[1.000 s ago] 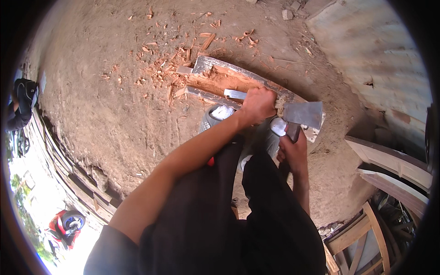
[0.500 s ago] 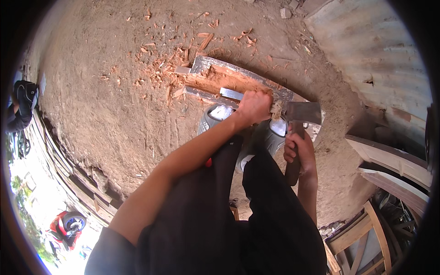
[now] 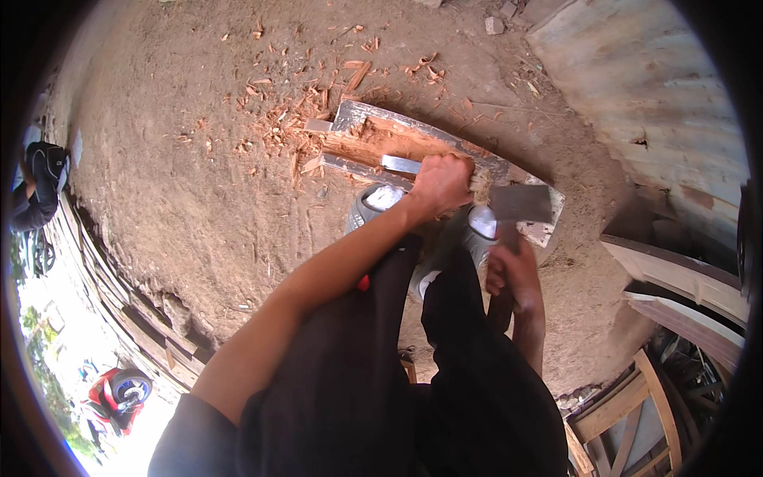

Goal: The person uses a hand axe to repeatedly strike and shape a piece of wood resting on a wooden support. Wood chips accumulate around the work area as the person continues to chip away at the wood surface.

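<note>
Mostly dirt floor (image 3: 199,183) here; lying on it, a chunky hollowed-out piece of wood (image 3: 413,141); an axe (image 3: 520,203), kinda blurry, the right hand (image 3: 517,274) with its grip wrapped round the handle, head right by the back end of a chisel (image 3: 401,164), can't tell if they touch; left hand (image 3: 443,183) has its grip closed on that one, blade pointing left; reddish shavings (image 3: 306,119) scattered round the wood's left end.

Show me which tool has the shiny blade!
The chisel in the left hand: its blade is bright silver. The axe in the right hand has a dark grey head.
</note>
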A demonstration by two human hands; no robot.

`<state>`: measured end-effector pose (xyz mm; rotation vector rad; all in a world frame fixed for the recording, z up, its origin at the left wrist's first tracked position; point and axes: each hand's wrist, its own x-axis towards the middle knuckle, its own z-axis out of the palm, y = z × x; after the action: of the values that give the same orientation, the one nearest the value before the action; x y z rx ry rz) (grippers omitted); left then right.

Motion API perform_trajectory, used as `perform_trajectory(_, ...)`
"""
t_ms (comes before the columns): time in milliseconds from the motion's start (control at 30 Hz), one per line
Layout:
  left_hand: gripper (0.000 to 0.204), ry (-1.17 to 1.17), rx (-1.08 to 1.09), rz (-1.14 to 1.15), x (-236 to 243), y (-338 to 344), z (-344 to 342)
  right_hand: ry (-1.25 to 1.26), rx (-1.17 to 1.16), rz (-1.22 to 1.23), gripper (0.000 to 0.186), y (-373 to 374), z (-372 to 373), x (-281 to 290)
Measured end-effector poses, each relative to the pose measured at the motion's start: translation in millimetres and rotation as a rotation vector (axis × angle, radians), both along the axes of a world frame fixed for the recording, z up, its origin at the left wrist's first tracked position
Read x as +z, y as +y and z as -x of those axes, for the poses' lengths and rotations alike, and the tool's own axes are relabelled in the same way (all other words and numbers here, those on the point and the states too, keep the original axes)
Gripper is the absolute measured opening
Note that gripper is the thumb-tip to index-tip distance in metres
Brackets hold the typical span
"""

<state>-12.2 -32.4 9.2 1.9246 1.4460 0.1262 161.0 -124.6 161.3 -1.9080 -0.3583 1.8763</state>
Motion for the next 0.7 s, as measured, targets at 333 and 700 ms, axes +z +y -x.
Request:
perform_trajectory(333, 0.029, 0.018, -0.171, 0.003, 20.5, -4.9, 21.1, 0.043, -0.125, -0.167, 0.025, 13.5, -10.9, 28.7)
perform_trajectory(700, 0.026, -0.187, -0.176, 0.015, 32.8, -3.9, -24.6, 0.0, -0.239, -0.153, 0.034, -16.9, -39.6, 33.8)
